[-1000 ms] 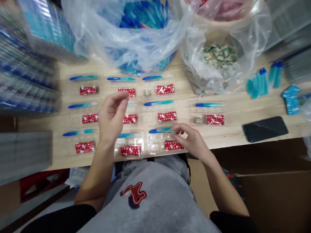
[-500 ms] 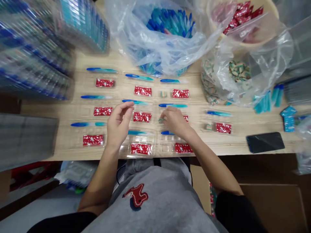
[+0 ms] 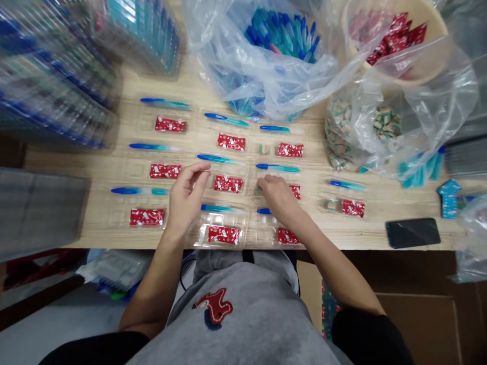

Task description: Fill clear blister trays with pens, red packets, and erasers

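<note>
Clear plastic trays lie in rows on the wooden table point(image 3: 380, 230), each with a blue pen point(image 3: 226, 119) and a red packet point(image 3: 231, 142). My right hand point(image 3: 279, 196) rests on the middle tray of the right column, fingers curled and pinched on a small green eraser point(image 3: 258, 191) beside a red packet point(image 3: 294, 191). My left hand point(image 3: 186, 197) hovers above the table between two columns, fingers bent with thumb and forefinger close together; I cannot make out what is in them. A tray with a red packet point(image 3: 223, 234) lies just below it.
A clear bag of blue pens point(image 3: 277, 45) and a bag of small erasers point(image 3: 342, 132) stand at the back, with a bowl of red packets point(image 3: 395, 35). Stacks of filled trays point(image 3: 57, 76) rise at the left. A black phone point(image 3: 413, 232) lies at the right edge.
My right hand moved from the nearest tray up to the middle tray of the right column and lowered onto it. My left hand stayed raised. The view tilted slightly.
</note>
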`<state>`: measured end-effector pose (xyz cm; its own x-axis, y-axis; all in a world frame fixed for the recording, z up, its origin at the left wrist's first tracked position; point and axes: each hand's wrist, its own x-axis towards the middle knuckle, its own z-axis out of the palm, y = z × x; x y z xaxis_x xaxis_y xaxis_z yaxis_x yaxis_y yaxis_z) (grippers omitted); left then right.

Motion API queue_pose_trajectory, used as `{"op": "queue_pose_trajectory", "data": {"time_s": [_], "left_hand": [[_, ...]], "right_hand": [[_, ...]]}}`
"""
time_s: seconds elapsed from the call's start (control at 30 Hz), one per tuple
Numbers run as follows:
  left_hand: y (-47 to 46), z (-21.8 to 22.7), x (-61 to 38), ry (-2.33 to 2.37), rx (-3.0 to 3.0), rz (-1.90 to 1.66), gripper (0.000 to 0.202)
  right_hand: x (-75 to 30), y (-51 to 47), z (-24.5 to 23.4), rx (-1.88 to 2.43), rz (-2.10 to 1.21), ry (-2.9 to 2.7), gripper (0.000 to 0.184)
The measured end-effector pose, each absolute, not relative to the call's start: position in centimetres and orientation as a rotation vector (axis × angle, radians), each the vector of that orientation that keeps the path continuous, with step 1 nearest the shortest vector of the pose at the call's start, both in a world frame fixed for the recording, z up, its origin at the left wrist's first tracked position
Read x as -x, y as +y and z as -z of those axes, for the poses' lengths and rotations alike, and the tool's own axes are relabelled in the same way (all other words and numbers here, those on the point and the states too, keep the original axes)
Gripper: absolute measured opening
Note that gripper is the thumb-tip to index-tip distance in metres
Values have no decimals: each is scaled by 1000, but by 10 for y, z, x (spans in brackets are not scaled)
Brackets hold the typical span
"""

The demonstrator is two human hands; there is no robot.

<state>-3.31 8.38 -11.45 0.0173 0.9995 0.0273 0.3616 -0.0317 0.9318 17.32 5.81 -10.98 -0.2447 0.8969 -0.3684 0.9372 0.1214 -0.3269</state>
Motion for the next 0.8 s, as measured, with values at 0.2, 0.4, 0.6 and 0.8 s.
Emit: {"op": "queue_pose_trajectory", "data": {"time_s": [0.2,0.4,0.6,0.8], "left_hand": [[84,115,27,1455,-1495,-1009,22],[86,113,19,1406,-1530,-892,22],[86,101,11,1278,-1626,-819,21],[87,105,2,1213,-1606,-780,20]], "right_hand": [[-178,50,114,-1920,632,2395,24],[-186,43,146,-1988,374,2652,19],[-245,50,103,-2433,80,3052,23],[-376,89,70,-3000,-220,1984,17]]}}
